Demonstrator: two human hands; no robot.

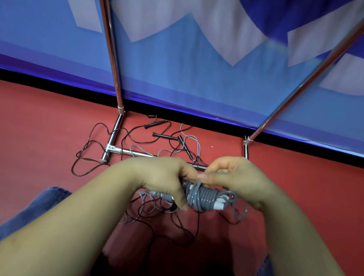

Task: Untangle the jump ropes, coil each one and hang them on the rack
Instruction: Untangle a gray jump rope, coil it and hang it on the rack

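So we're crouched right in front of the rack (116, 128), and both our hands are up above its bottom crossbar, working one grey jump rope (201, 198). Our left hand (161, 177) has its fingers curled round the bundle, gripping the handle end, with most of the cord wound in tight turns round the white-and-grey handles. Our right hand (238, 178) is just beside it, fingertips pinching a loose strand of the same grey cord right above the wraps. A short tail of it loops down on the right side of the bundle.

Everything else is a mess on the red floor (24, 139) around the rack's base. The black jump ropes (164, 136) have their handles lying behind the crossbar, between the two uprights and close to the wall, and their thin cords trail out past the rack's left foot in big loops. More black and pale grey cord is tangled on the floor on our side of the crossbar, straight under our hands. We can't tell how many ropes are in that pile.

Behind the rack hangs a blue banner (184, 79) with big white shapes. Our jeans (32, 210) show at both bottom corners.
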